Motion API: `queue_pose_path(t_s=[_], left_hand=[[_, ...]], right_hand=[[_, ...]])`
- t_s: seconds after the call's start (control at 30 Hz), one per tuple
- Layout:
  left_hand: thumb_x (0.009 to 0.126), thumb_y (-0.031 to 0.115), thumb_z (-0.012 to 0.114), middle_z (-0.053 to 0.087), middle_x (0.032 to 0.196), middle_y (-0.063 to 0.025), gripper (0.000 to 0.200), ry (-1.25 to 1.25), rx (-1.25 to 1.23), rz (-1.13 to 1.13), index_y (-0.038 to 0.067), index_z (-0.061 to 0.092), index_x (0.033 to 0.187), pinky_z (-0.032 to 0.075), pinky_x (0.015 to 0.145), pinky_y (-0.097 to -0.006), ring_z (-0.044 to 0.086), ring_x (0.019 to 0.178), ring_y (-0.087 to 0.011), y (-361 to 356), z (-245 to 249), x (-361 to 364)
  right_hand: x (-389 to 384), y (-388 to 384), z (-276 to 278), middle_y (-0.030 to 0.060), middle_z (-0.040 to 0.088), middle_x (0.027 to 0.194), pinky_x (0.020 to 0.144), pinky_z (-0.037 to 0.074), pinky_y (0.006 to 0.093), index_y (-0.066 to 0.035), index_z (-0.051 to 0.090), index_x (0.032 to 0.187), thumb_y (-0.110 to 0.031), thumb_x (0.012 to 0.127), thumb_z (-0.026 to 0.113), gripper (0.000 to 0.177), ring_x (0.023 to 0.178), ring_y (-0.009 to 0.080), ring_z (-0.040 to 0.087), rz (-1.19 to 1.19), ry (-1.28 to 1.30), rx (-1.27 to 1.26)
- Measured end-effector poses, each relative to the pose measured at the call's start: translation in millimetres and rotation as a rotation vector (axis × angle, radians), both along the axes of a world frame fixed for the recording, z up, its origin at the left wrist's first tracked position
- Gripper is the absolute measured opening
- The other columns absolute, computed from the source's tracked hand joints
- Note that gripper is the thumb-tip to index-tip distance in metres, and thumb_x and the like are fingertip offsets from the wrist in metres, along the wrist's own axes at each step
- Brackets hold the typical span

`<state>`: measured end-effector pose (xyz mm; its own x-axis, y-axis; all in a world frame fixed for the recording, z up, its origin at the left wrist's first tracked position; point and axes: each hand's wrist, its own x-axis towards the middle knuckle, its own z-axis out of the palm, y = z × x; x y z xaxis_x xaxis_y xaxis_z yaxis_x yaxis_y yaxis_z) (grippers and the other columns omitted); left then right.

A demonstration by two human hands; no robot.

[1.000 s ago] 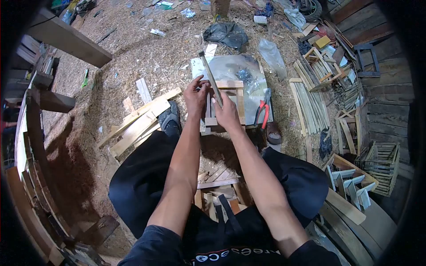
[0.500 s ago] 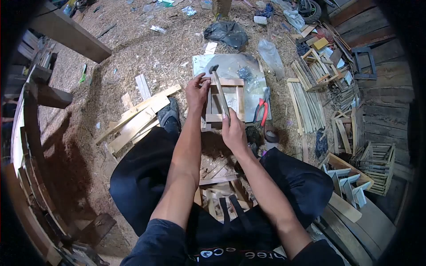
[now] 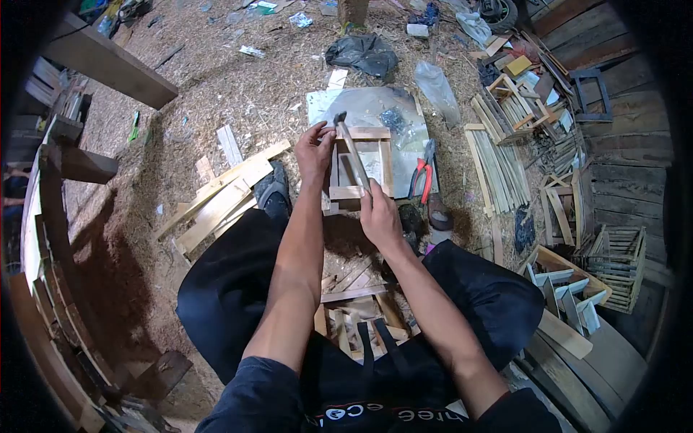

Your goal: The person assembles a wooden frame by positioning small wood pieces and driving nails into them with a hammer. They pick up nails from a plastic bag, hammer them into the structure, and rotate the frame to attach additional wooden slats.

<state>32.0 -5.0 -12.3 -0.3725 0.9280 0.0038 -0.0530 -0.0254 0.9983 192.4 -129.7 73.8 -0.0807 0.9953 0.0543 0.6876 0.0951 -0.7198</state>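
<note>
My right hand (image 3: 379, 216) is closed round the handle of a hammer (image 3: 352, 153), whose dark head is near the top left corner of a small wooden frame (image 3: 386, 164). At that corner, my left hand (image 3: 314, 151) has its fingers pinched together; what they hold is too small to make out. The frame lies on a pale, stained board (image 3: 325, 106). Red-handled pliers (image 3: 421, 177) rest on the board, right of the frame.
Wooden slats (image 3: 216, 206) lie by my left foot. More slats (image 3: 502, 169) and a slatted crate (image 3: 509, 108) are on the right. A black plastic bag (image 3: 364, 56) lies beyond the board. Wooden pieces (image 3: 354, 317) sit between my legs. A thick post (image 3: 115, 65) stands at upper left.
The hammer head has shifted slightly left and down with my right hand's small movement. The whole view has moved a little too. My left hand stays at the frame's corner.
</note>
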Motion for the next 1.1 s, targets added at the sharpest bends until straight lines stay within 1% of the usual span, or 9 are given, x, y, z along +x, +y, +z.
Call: queue_pose_path(t_s=[0.17,0.27,0.33,0.53,0.6,0.67,0.77,0.87,1.1], left_hand=[[0.084,0.002,0.069,0.072,0.096,-0.01,0.031,-0.046,0.009,-0.007,-0.006,0.063,0.114,0.052,0.08,-0.0249,0.066,0.087,-0.012,-2,0,0],[0.084,0.003,0.069,0.071,0.097,-0.0095,0.033,-0.066,0.01,-0.011,-0.006,0.062,0.115,0.052,0.08,-0.0246,0.065,0.088,-0.0117,-1,0,2],[0.084,0.003,0.069,0.072,0.097,-0.0089,0.034,-0.085,0.013,-0.013,-0.006,0.061,0.116,0.051,0.079,-0.0245,0.065,0.088,-0.0114,-2,4,1],[0.08,0.006,0.072,0.065,0.099,-0.0038,0.048,0.24,-0.01,-0.001,0.008,0.058,0.125,0.05,0.071,-0.0274,0.061,0.088,-0.0126,-6,29,17],[0.079,0.006,0.072,0.065,0.099,-0.0043,0.048,0.244,-0.016,0.02,0.007,0.057,0.125,0.05,0.072,-0.0277,0.061,0.088,-0.0131,-4,28,19],[0.079,0.005,0.072,0.065,0.1,-0.0048,0.049,0.25,-0.028,0.041,0.006,0.057,0.125,0.05,0.072,-0.028,0.061,0.089,-0.0136,-4,25,21],[0.08,0.005,0.073,0.065,0.099,-0.0057,0.047,0.241,0.027,0.163,0.003,0.057,0.124,0.05,0.073,-0.0274,0.061,0.088,-0.0138,-3,25,22],[0.081,0.002,0.072,0.066,0.098,-0.0072,0.041,-0.133,-0.023,0.072,0.0,0.058,0.12,0.051,0.076,-0.0247,0.062,0.084,-0.0126,2,10,18],[0.079,0.0,0.072,0.067,0.09,-0.0067,0.031,-0.083,-0.038,0.06,-0.001,0.061,0.108,0.052,0.072,-0.025,0.062,0.078,-0.0114,9,1,10]], right_hand=[[-1,1,-1,0.0298,0.064,0.098,0.077,0.049,0.0506,0.008,0.051,0.122,-0.018,0.095,0.049,0.037,0.089,0.0464,0.062,0.006,0.032,0.076],[1,0,-5,0.0294,0.064,0.096,0.076,0.049,0.0507,0.007,0.051,0.122,-0.018,0.096,0.049,0.036,0.088,0.0466,0.062,0.019,-0.011,-0.02],[-2,-1,0,0.0292,0.063,0.093,0.075,0.048,0.0511,0.005,0.05,0.121,-0.018,0.096,0.048,0.034,0.088,0.0474,0.061,-0.054,0.141,-0.028],[0,3,-11,0.0297,0.063,0.091,0.072,0.048,0.0519,0.005,0.05,0.12,-0.02,0.097,0.048,0.034,0.085,0.0486,0.06,-0.071,0.14,0.014],[2,2,-12,0.0297,0.063,0.091,0.072,0.048,0.0516,0.005,0.05,0.12,-0.02,0.097,0.048,0.034,0.084,0.0485,0.061,-0.073,0.117,-0.003],[0,1,-9,0.0276,0.064,0.092,0.074,0.05,0.0458,0.003,0.054,0.117,-0.017,0.096,0.052,0.029,0.088,0.0455,0.063,-0.094,0.137,-0.034],[0,1,-11,0.0277,0.065,0.093,0.074,0.05,0.0457,0.004,0.054,0.117,-0.017,0.096,0.052,0.03,0.089,0.0448,0.064,-0.072,0.171,-0.022],[2,1,-20,0.0301,0.064,0.094,0.075,0.049,0.0501,0.006,0.052,0.12,-0.021,0.097,0.051,0.036,0.088,0.0478,0.061,-0.042,0.155,0.034],[1,0,-18,0.0309,0.063,0.096,0.077,0.05,0.0491,0.007,0.053,0.119,-0.021,0.096,0.051,0.036,0.091,0.0471,0.062,-0.025,0.137,0.019]])
